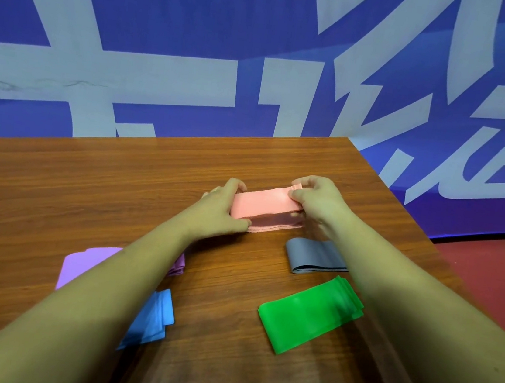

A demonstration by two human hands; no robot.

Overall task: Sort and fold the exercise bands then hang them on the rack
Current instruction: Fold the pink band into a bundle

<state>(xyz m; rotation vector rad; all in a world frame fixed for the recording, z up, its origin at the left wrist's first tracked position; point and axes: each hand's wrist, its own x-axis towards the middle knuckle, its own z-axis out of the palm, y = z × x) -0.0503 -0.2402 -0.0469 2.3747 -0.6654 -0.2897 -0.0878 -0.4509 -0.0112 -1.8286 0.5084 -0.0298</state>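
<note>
1. Pink band (262, 207) lies on the tabletop (86, 187), far-centre, folded into a short flat stack, long axis left-right, with both hands on it
2. Left hand (220, 211) grips the left end: fingers (239, 186) curled over the far edge, thumb pressed on the near edge, hand low over the wood
3. Right hand (319, 202) grips the right end: fingers (300, 194) curled tight, pinching the stacked layers at the far-right corner; a small pink fold sticks up above the fingertips
4. Near edge of the pink band shows several layers; the top layer looks slightly raised off the lower ones, which rest on the wood
5. Grey band (310, 255) is folded flat, just nearer than the pink band's right end, not touching it; its right end is hidden under the right forearm
6. Green band (306, 312) is folded, angled, nearer than the grey one with bare wood between them; its right end runs under the same forearm
7. Purple band (86, 266) lies near-left, crossed by the left forearm, and shows on both sides of the arm
8. Blue band (153, 316) is folded, just nearer than the purple one and partly under the left forearm; cannot tell if the two touch
9. Behind the tabletop is a blue wall (168, 37) with large white characters, and red floor (490, 268) shows at right
</note>
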